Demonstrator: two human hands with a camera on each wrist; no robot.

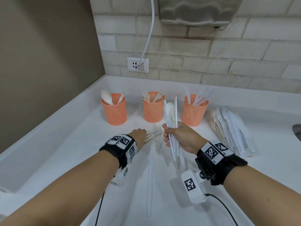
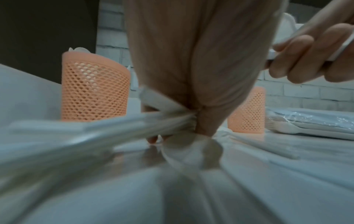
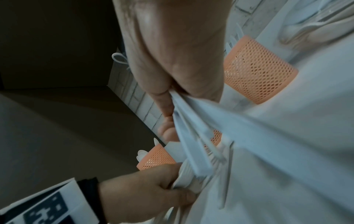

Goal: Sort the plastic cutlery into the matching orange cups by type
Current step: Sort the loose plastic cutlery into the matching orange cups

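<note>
Barely any readable text. Wall socket point(image 1: 137, 64) at 11 o'clock has small print along its top edge, too tiny to make out. Wristbands point(image 1: 213, 150) and the camera block point(image 1: 192, 186) at 5 o'clock carry black-and-white square marker codes, pattern only; one small mark on the right band's edge is illegible.

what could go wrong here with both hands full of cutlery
1. The right hand grips a mixed bundle of knives and a spoon; dropping it whole into one cup would mis-sort pieces.
2. The left hand grips a loose fan of pieces low over the counter; some could slip out.
3. The middle cup stands just behind the bundle, so a careless swing might tip it.
</note>
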